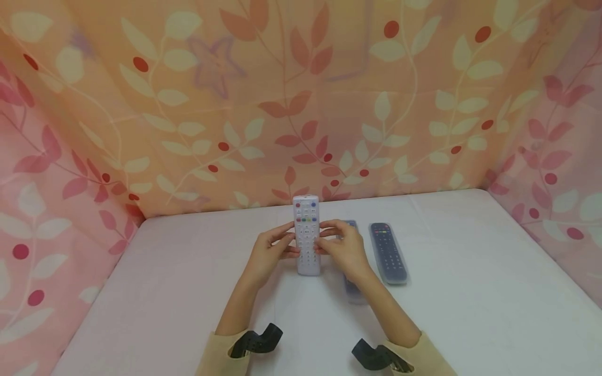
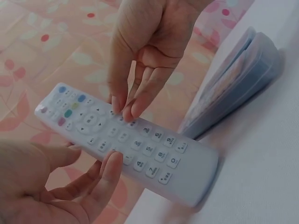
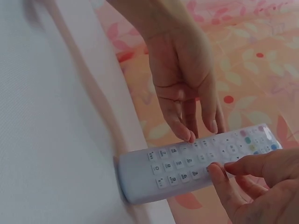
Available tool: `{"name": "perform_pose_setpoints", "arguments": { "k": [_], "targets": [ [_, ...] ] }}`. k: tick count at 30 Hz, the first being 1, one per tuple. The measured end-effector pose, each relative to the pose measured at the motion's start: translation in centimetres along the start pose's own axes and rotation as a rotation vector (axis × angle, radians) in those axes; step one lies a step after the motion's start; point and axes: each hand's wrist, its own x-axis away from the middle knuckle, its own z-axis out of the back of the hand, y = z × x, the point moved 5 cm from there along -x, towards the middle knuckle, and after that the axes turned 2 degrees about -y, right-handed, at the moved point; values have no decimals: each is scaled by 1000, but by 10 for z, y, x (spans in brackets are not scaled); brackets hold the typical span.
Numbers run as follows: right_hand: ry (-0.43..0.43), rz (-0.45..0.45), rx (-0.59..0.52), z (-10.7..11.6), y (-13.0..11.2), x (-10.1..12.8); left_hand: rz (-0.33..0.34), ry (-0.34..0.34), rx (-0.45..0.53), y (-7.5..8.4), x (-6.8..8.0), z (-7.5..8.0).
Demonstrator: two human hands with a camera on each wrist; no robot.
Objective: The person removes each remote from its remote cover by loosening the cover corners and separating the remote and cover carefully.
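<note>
A white remote control stands nearly upright, its lower end right at the white table and its buttons facing me. It has rows of white keys, with red, green, yellow and blue ones near the top. My left hand grips its left long edge between thumb and fingers. On the opposite edge, my right hand pinches it, the thumb over the front keys. Both wrist views show the fingertips along the edges of the remote, with the number keys below them.
Just right of the white remote lies a dark remote in a clear cover, partly hidden by my right hand and forearm. Farther right is another dark remote, lying flat on the white tabletop. Floral curtains rise behind and at both sides.
</note>
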Motion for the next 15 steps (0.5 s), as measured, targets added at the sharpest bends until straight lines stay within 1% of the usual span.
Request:
{"name": "perform_pose_setpoints", "arguments": {
  "k": [8, 15],
  "targets": [
    [-25, 29, -8, 1, -1, -1, -14, -4, 43, 5, 1, 0],
    [-24, 41, -7, 2, -1, -2, -24, 23, 39, 7, 1, 0]
  ]
}}
